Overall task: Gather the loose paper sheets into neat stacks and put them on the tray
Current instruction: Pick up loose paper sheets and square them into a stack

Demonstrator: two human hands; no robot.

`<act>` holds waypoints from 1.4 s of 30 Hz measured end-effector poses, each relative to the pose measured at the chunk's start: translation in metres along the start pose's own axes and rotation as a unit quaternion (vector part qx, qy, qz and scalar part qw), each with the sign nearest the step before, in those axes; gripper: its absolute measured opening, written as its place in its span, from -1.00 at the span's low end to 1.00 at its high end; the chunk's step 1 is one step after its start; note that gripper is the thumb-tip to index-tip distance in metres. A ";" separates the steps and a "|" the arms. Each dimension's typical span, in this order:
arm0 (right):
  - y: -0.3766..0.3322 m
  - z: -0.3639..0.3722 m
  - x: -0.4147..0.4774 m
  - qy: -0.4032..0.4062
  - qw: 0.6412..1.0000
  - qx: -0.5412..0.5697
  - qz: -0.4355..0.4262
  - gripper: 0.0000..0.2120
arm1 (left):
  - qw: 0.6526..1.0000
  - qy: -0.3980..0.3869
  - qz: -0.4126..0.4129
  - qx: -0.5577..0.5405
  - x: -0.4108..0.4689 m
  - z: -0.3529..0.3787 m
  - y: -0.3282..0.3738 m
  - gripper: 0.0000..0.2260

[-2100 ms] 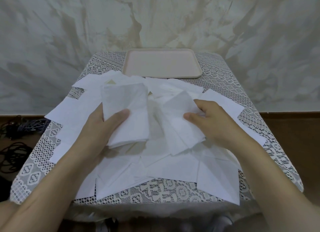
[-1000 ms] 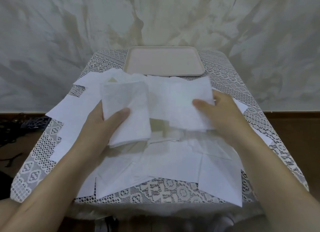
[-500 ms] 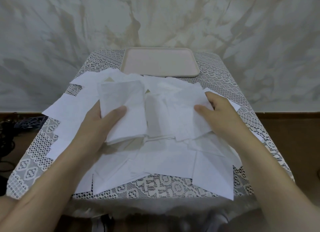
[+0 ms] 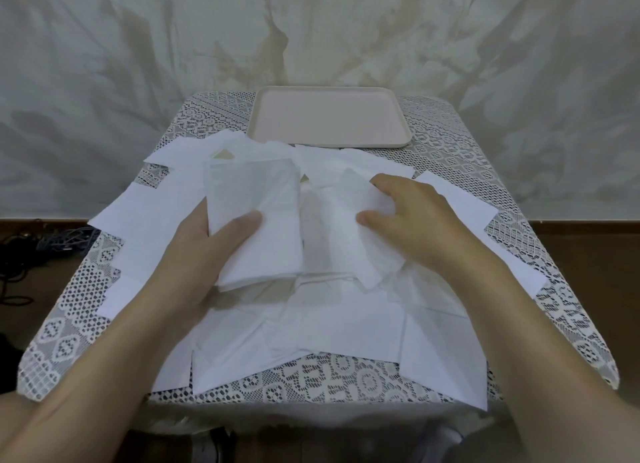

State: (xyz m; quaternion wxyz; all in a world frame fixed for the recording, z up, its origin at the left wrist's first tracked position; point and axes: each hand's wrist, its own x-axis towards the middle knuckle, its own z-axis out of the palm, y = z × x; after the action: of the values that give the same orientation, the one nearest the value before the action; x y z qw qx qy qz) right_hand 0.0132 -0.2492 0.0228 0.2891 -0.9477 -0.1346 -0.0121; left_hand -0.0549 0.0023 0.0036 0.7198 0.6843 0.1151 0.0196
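The pale pink tray (image 4: 332,116) sits at the 12 o'clock end of the table, its long side running 9 to 3. Its whole floor is in view from rim to rim. All the paper lies outside it, with the nearest edges just short of its near rim.

The loose sheets (image 4: 346,327) are white and overlap at odd angles on the lace tablecloth (image 4: 329,379). They spread from 9 o'clock through the centre to 3 o'clock and down to the 6 o'clock edge, where one corner hangs over at about 5.

The left hand (image 4: 201,255) grips a small stack (image 4: 256,220) of sheets just left of centre. Its thumb is pressed on the top face and its fingers are out of sight beneath. The stack's long axis runs nearly 12 to 6, and its near edge is raised off the papers below, with a shadow under it.

The right hand (image 4: 415,227) is just right of centre, apart from the left, with the two thumb tips facing each other across the paper. Its thumb and forefinger curl onto a tilted sheet (image 4: 343,234) and bunch it between them. The remaining fingers are hidden, so I cannot tell whether any reach underneath. This sheet's long axis runs roughly from 11 to 5, with its lower corner pointing towards 5, and its left edge sits beside the stack.

Dark cables (image 4: 52,244) lie on the floor at 9 o'clock, beyond the table.
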 end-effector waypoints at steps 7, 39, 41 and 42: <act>0.011 -0.007 -0.006 -0.045 0.992 0.100 0.067 -0.73 | 1.000 0.001 0.004 0.002 -0.001 0.001 0.001 -0.77; -0.003 -0.016 -0.034 -0.015 0.839 0.527 0.131 -0.85 | 0.997 -0.039 0.068 -0.025 -0.002 0.005 -0.007 -0.63; -0.013 -0.008 -0.036 -0.024 0.831 0.541 0.126 -0.84 | 0.995 -0.063 0.072 -0.027 -0.002 0.007 -0.008 -0.64; -0.018 -0.002 -0.037 -0.021 0.836 0.535 0.122 -0.84 | 0.994 -0.076 0.072 -0.026 -0.003 0.007 -0.008 -0.65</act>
State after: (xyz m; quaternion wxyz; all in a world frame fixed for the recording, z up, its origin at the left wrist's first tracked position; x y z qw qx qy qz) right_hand -0.0267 -0.2450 0.0303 0.7475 -0.6537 -0.0096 0.1170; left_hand -0.0573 -0.0060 -0.0042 0.7405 0.6716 0.0100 0.0217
